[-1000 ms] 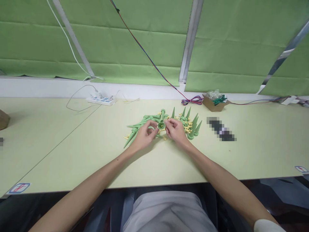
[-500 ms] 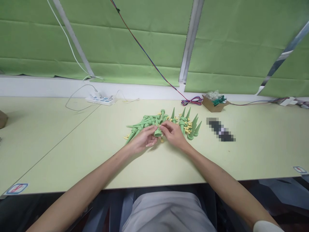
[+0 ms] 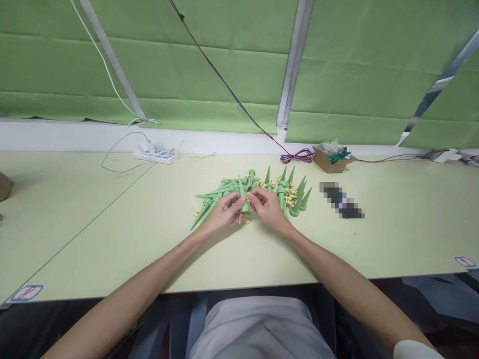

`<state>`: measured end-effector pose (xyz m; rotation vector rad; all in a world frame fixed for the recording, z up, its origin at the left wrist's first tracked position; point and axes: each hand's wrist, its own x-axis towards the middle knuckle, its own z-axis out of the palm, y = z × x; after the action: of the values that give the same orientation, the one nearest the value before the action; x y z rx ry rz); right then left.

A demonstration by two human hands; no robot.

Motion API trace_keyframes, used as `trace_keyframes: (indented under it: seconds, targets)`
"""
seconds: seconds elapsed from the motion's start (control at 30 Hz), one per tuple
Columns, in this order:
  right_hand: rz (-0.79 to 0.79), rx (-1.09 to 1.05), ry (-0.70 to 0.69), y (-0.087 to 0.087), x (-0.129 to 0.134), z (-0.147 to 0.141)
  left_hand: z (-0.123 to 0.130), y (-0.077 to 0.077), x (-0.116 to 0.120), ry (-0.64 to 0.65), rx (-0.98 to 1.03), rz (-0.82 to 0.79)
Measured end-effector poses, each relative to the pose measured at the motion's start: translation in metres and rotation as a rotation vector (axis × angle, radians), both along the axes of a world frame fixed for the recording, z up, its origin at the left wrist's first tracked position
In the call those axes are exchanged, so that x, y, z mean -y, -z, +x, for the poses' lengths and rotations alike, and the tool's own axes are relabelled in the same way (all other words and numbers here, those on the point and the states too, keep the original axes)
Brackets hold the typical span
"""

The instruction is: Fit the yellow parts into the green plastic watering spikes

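In the head view, my left hand (image 3: 226,210) is closed around a green plastic plant-watering spike (image 3: 241,188), its point up and its wide collar down. My right hand (image 3: 268,207) pinches a small yellow valve (image 3: 248,199) against the spike's side, just above the collar. The fingertips hide much of the valve, and I cannot tell how far it sits in the spike. Behind both hands lies a pile of similar green spikes (image 3: 213,192) and loose yellow valves (image 3: 290,199). Several spikes stand point up at the right, among them one green spike (image 3: 299,197).
A small cardboard box (image 3: 331,162) with clear and green plastic stands at the back right, beside a coiled red-blue cable (image 3: 297,156). A white power strip (image 3: 156,155) lies at the back left. A blurred dark object (image 3: 341,200) is right of the pile.
The spike in my left hand has tilted from its collar opening facing me to point up. My left fingers have closed more around it; my right hand stays at its side.
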<state>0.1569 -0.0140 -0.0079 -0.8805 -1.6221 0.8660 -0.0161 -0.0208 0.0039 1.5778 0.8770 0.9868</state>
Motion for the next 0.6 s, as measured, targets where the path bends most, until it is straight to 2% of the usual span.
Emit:
trace_keyframes:
  seconds: [0.27, 0.43, 0.6]
  targets:
    - [-0.015, -0.002, 0.016, 0.0, -0.002, 0.0, 0.007, 0.003, 0.006, -0.131, -0.108, 0.16]
    - [-0.047, 0.011, 0.007, 0.006, -0.008, 0.001, 0.012, 0.012, 0.008, -0.176, -0.059, 0.134]
    - [-0.054, 0.027, 0.041, 0.009, -0.011, 0.002, 0.016, 0.016, 0.008, -0.152, 0.022, 0.046]
